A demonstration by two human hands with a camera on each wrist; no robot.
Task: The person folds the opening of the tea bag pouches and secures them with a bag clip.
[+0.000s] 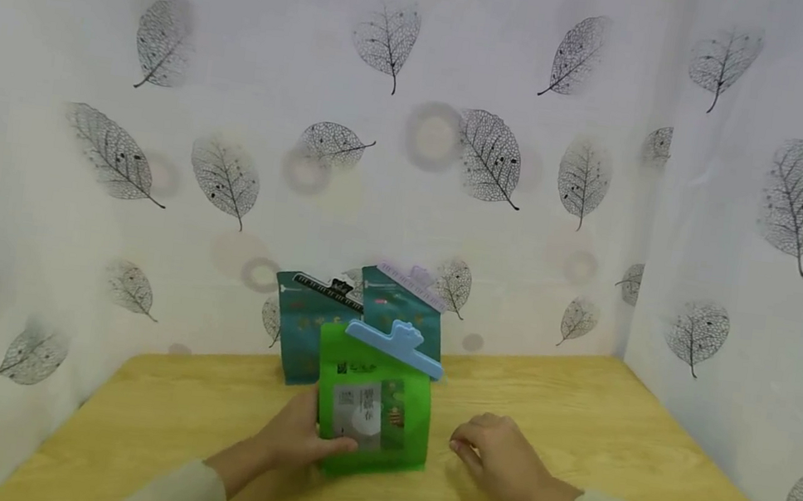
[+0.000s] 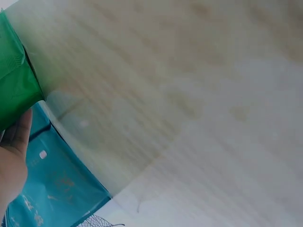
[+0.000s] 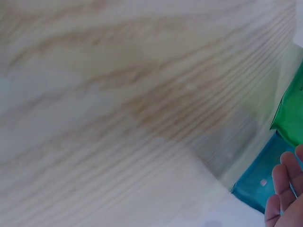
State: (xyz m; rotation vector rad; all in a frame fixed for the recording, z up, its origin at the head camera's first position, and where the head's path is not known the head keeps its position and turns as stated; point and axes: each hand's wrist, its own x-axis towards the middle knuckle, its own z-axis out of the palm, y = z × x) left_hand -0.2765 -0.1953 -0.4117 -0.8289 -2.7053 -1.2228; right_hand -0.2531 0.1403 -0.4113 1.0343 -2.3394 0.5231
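A bright green bag point(image 1: 415, 428) with a printed label stands on the table, its top closed by a light blue clip point(image 1: 396, 344). My left hand point(image 1: 296, 436) grips the bag's lower left side, thumb across the front; its other fingers are mostly hidden behind. To the right of the bag, apart from it, my right hand point(image 1: 503, 464) rests low by the tabletop. Its fingers are loosely curled, and I see nothing held in them. The right wrist view shows those fingers point(image 3: 284, 182) in front of the green bag point(image 3: 291, 113) and a teal bag point(image 3: 258, 182).
Behind the green bag stand two teal bags, the left one point(image 1: 297, 334) with a black clip point(image 1: 327, 290) and the right one point(image 1: 394, 306) with a lilac clip point(image 1: 412, 284). The wooden table point(image 1: 549, 394) meets a leaf-patterned curtain point(image 1: 405, 218) at its back and right.
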